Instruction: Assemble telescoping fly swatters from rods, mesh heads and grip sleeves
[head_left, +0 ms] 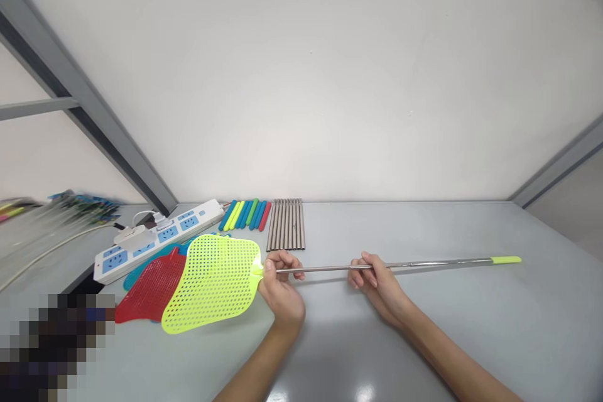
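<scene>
The left hand pinches the yellow fly swatter near its neck, and the right hand pinches its metal rod, over the grey table.

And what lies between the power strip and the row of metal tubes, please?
In the head view, a row of blue, yellow, green and red sticks lies between the power strip and the metal tubes.
</scene>
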Tool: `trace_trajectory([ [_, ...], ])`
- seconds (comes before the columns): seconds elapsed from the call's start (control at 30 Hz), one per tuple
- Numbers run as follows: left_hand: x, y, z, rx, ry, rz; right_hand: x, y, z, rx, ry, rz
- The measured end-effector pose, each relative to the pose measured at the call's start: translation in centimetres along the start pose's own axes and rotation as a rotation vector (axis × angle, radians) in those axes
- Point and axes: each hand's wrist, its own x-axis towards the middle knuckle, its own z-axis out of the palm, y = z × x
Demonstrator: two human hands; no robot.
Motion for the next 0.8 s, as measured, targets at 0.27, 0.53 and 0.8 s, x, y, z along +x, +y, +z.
trace_trajectory([
  [0.27,-0.3,-0.3,-0.1,0.027,0.003,-0.015,-0.1,0.2,-0.1,0.001,-0.002,0.018],
  [0.53,0.3,-0.6,-0.2,0.051,-0.057,-0.113,0.3,-0.3,-0.9,-0.011,0.005,0.001],
  [0.8,1.6,-0.4,-0.4,-0.09,0.024,-0.083,0.8,-0.6,-2.0,-0.045,0.045,-0.027],
])
